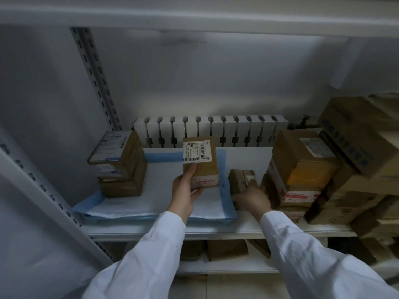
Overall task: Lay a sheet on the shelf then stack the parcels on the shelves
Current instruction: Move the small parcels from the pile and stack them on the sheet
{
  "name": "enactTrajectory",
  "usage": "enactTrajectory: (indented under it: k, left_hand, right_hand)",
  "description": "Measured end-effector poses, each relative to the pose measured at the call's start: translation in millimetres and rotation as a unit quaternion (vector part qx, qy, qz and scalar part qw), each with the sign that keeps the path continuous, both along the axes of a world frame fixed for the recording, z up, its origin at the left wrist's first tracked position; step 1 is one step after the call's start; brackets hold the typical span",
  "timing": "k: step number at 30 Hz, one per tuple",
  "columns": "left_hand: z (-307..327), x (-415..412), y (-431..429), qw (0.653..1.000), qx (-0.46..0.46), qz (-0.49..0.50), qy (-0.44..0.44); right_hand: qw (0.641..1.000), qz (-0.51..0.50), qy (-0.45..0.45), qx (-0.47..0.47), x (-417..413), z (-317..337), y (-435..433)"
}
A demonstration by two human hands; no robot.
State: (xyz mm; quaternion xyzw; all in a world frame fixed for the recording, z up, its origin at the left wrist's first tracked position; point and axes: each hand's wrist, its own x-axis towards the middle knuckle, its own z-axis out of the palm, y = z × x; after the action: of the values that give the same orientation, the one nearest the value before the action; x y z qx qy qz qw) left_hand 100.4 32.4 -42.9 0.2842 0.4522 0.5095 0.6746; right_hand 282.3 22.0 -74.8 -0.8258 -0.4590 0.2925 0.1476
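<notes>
A white sheet with blue borders [151,199] lies on the left half of the middle shelf [216,230]. At its back left corner stands a stack of brown parcels [119,165]. My left hand [185,190] holds a brown labelled parcel [201,161] above the sheet's right part, thumb on its front. My right hand [251,198] grips a small brown taped parcel [240,179] that sits on the bare shelf just right of the sheet.
A tall heap of cardboard parcels [302,169] fills the shelf's right side, with bigger boxes [362,134] leaning at the far right. A white radiator [211,130] runs behind the shelf. More parcels [226,249] lie on the lower shelf. A slotted upright [95,78] stands at left.
</notes>
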Motion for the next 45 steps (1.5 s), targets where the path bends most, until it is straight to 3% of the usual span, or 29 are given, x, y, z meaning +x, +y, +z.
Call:
enactTrajectory:
  k: [6,16,19,23,37,40,43,45]
  left_hand:
    - [8,-13,-10,0.999,0.016,0.029,0.001]
    - [64,-58,-6,0.986,0.099,0.133,0.026]
    - [86,-87,7,0.971,0.136,0.192,0.044]
    - [106,-128,24,0.946,0.14,0.251,0.15]
    - [100,-184,40,0.889,0.076,0.203,0.405]
    - [94,-194,46,0.845,0.017,0.176,0.504]
    - [91,-201,53,0.853,0.003,0.178,0.491]
    - [93,-203,55,0.839,0.021,0.226,0.494]
  right_hand:
    - [0.99,-0.021,-0.052,0.133,-21,45,-7]
    - [0.933,0.029,0.207,0.293,-87,105,0]
    - [0.921,0.052,0.248,0.297,-117,121,10]
    - [0.909,0.077,0.287,0.292,-149,138,19]
    - [0.907,0.11,0.279,0.297,-204,163,46]
    - [0.904,0.126,0.28,0.299,-213,165,48]
    - [0.902,0.138,0.28,0.299,-225,167,51]
    - [0.896,0.154,0.281,0.306,-235,171,53]
